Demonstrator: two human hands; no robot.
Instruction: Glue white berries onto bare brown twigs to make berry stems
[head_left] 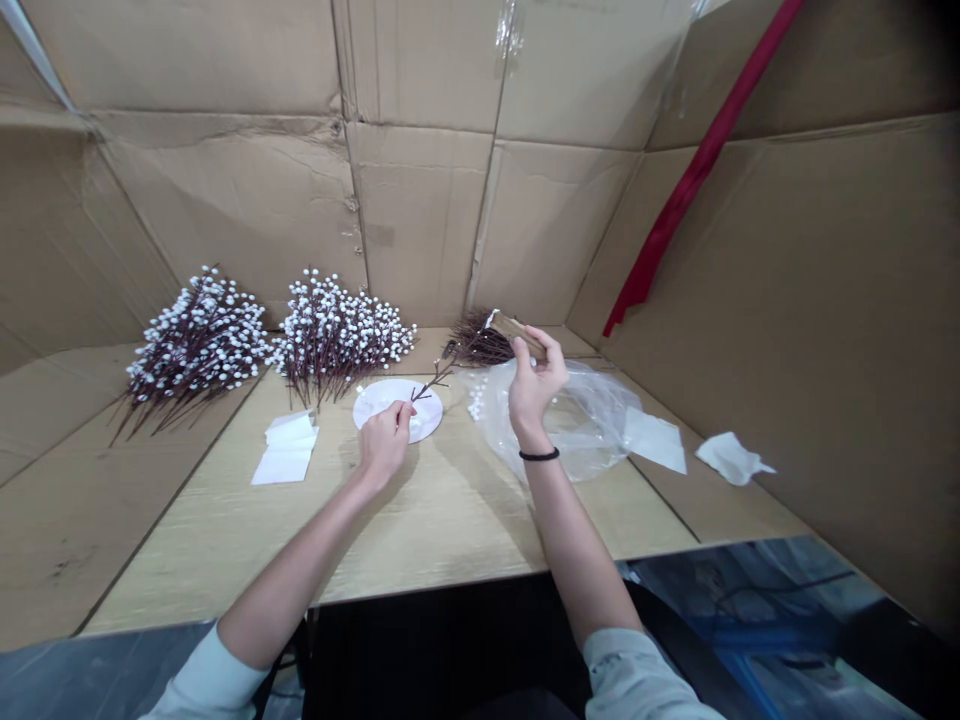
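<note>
My left hand [385, 440] pinches a thin brown forked twig [433, 382] by its lower stem, above a round white plate [430, 424]. Raised to the right, my right hand [537, 385] grips a flat wooden-looking stick [517, 332] with white stuff on its far tip. The stick's tip and the twig are apart. Behind the right hand lies a pile of bare brown twigs [480, 345]. Several small white balls [475, 400] sit by the edge of a clear plastic bag [592, 430], which the right hand and wrist partly cover.
Two bunches of white-berried stems, one at far left [199, 350] and one nearer the middle [337, 335], lie along the back. Folded white paper [286, 450] is at left; white sheet [656, 440] and crumpled tissue [731, 458] at right. Cardboard walls [427, 220] enclose the table; a red strip [690, 190] hangs right.
</note>
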